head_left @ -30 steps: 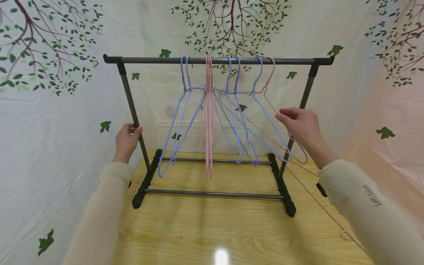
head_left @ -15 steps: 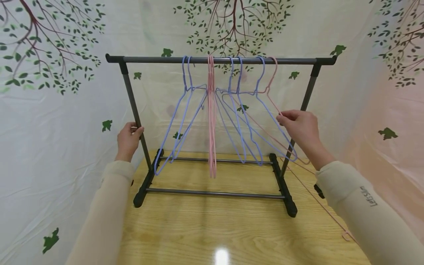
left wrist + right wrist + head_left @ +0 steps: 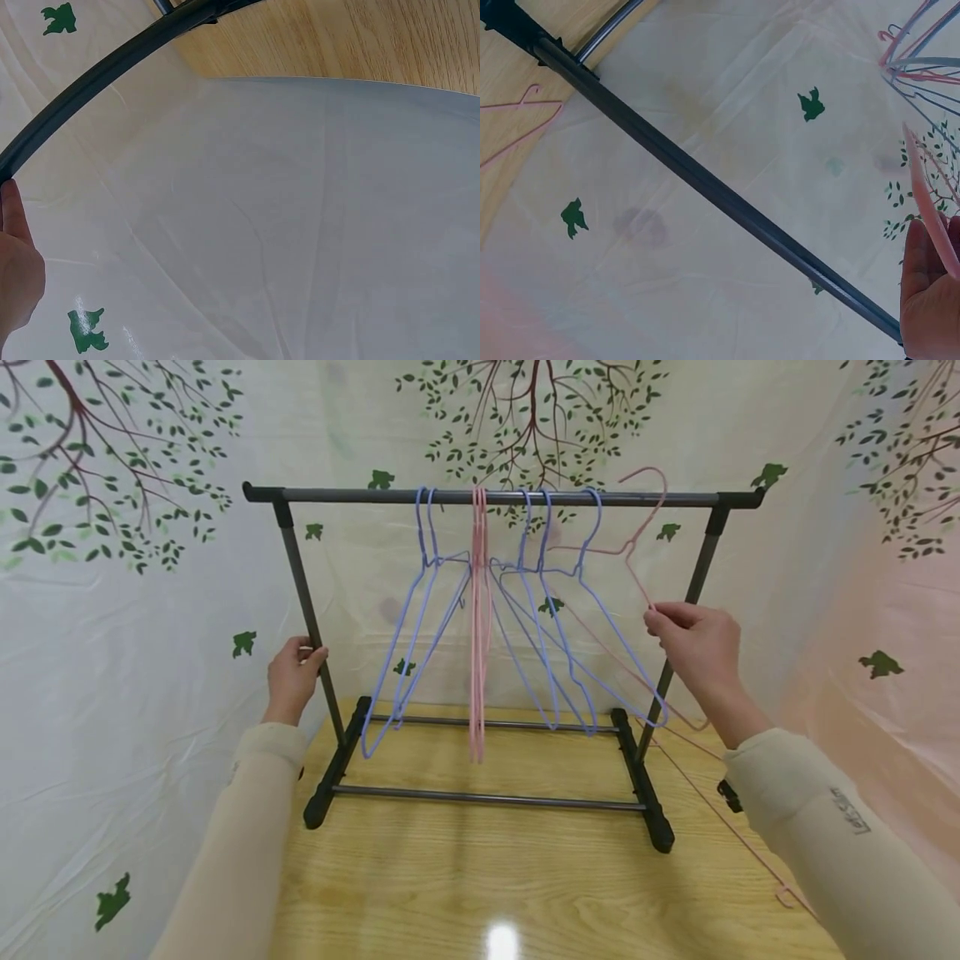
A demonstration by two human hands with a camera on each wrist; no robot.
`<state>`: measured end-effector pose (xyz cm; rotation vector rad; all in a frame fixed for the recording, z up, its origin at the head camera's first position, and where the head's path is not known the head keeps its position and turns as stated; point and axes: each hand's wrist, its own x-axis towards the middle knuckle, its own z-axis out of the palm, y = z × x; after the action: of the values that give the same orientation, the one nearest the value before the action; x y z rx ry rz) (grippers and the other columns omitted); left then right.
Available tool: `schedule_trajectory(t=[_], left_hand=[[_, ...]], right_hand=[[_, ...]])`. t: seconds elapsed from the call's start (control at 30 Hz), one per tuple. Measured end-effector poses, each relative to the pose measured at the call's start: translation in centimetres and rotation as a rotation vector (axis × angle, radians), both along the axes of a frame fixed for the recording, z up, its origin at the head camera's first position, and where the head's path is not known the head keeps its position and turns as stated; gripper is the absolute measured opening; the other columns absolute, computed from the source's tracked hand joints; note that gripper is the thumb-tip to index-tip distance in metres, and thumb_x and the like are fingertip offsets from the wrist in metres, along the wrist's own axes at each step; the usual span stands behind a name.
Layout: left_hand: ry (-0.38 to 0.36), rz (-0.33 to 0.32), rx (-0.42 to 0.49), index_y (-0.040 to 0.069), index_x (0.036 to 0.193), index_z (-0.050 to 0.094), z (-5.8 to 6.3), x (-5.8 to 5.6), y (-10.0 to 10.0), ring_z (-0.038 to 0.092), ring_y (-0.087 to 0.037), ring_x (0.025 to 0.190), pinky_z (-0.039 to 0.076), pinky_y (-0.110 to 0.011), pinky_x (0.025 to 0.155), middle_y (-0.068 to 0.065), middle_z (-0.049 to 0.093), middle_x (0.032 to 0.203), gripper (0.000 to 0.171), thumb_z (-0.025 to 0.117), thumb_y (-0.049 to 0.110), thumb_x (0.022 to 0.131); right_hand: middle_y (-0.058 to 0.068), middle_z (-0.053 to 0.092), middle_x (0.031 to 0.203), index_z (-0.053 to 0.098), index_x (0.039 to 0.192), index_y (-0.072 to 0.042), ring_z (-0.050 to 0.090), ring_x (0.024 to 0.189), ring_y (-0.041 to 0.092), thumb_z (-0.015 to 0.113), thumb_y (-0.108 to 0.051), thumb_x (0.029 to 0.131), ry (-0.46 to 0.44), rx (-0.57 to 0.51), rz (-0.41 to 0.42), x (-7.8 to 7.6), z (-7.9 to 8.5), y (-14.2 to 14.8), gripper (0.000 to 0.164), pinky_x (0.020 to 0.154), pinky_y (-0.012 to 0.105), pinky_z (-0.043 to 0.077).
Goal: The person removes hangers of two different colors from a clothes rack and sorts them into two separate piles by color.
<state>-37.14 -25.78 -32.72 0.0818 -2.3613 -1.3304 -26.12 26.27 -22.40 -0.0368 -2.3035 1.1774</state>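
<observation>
In the head view my left hand (image 3: 292, 681) grips the left post (image 3: 302, 581) of a dark metal clothes rack, fingers behind it and thumb in front. The left wrist view catches part of that hand (image 3: 19, 277) at the post. My right hand (image 3: 703, 647) pinches the right shoulder of a pink clothes hanger (image 3: 631, 545). Its hook stands up with the tip above the rack's rail (image 3: 690, 499), near the right end. The hanger's lower bar passes behind a blue hanger (image 3: 615, 627). In the right wrist view the pink hanger crosses in front of my fingers.
Several blue hangers (image 3: 551, 643) hang right of the middle and a few others (image 3: 390, 652) hang to the left. Between them pink hangers (image 3: 477, 643) hang bunched edge-on. Another pink hanger (image 3: 738, 835) lies on the wooden table (image 3: 420, 877) at right, beside a small black object (image 3: 729, 795).
The pink hanger's hook was over the rail; my right hand has raised it off and shifted slightly right. My left hand stays on the post.
</observation>
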Motion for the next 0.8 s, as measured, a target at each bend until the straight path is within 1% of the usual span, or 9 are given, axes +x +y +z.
schedule_trajectory(t=[0.13,0.2,0.3,0.37,0.47,0.57,0.7,0.8], left_hand=[[-0.006,-0.006,0.012,-0.001,0.136,0.049,0.0,0.0,0.1,0.061,-0.036,0.113,0.048,-0.048,0.097,-0.024,0.060,0.129,0.044,0.051,0.029,0.104],[-0.006,-0.006,0.018,-0.001,0.136,0.049,0.0,0.0,0.1,0.061,-0.036,0.114,0.048,-0.047,0.097,-0.024,0.059,0.129,0.043,0.052,0.028,0.104],[-0.003,-0.005,0.019,-0.002,0.136,0.049,0.0,0.0,0.1,0.061,-0.037,0.114,0.049,-0.047,0.097,-0.024,0.059,0.130,0.042,0.052,0.027,0.104],[-0.001,-0.003,0.017,-0.001,0.136,0.049,-0.1,0.0,0.1,0.061,-0.036,0.114,0.049,-0.047,0.097,-0.024,0.059,0.130,0.043,0.052,0.028,0.104],[0.002,0.000,0.014,-0.001,0.135,0.050,-0.1,0.0,0.2,0.061,-0.036,0.114,0.048,-0.047,0.097,-0.024,0.060,0.130,0.044,0.051,0.030,0.104],[0.002,0.004,0.012,-0.001,0.135,0.050,0.0,0.0,0.2,0.061,-0.035,0.114,0.048,-0.047,0.096,-0.023,0.060,0.130,0.044,0.051,0.030,0.105],[-0.001,0.009,0.013,-0.001,0.135,0.050,0.1,0.1,0.3,0.061,-0.035,0.114,0.049,-0.047,0.096,-0.023,0.060,0.129,0.043,0.051,0.030,0.105],[-0.005,0.013,0.011,0.000,0.136,0.050,0.1,0.3,0.3,0.060,-0.035,0.114,0.049,-0.046,0.097,-0.023,0.060,0.129,0.043,0.051,0.030,0.105]], right_hand=[[-0.010,0.072,0.092,0.072,0.119,-0.008,0.063,0.079,0.000,0.064,-0.044,0.094,0.017,-0.036,0.004,0.2,-0.5,0.5,0.045,0.061,0.015,0.048],[-0.014,0.070,0.089,0.072,0.119,-0.008,0.063,0.079,0.001,0.065,-0.044,0.094,0.023,-0.052,0.003,0.3,-0.7,0.6,0.045,0.058,0.016,0.048],[-0.017,0.069,0.087,0.072,0.120,-0.008,0.062,0.078,0.004,0.065,-0.046,0.093,0.021,-0.069,-0.002,0.5,-0.9,0.9,0.046,0.052,0.020,0.047],[-0.019,0.068,0.087,0.071,0.121,-0.008,0.062,0.080,0.005,0.065,-0.046,0.093,0.019,-0.081,-0.006,0.7,-1.0,1.0,0.047,0.052,0.020,0.047],[-0.020,0.068,0.088,0.071,0.121,-0.008,0.063,0.083,0.003,0.065,-0.045,0.093,0.030,-0.094,-0.006,1.0,-1.3,1.4,0.047,0.058,0.017,0.049],[-0.020,0.068,0.086,0.071,0.120,-0.007,0.063,0.081,0.003,0.067,-0.043,0.093,0.038,-0.115,-0.008,1.2,-1.7,1.9,0.045,0.062,0.014,0.049],[-0.020,0.068,0.085,0.071,0.119,-0.006,0.062,0.080,0.006,0.068,-0.041,0.093,0.025,-0.146,-0.006,1.6,-2.3,2.8,0.044,0.059,0.017,0.049],[-0.020,0.069,0.084,0.070,0.118,-0.005,0.060,0.078,0.005,0.068,-0.040,0.093,0.018,-0.172,0.004,1.9,-2.8,3.4,0.043,0.057,0.017,0.047]])
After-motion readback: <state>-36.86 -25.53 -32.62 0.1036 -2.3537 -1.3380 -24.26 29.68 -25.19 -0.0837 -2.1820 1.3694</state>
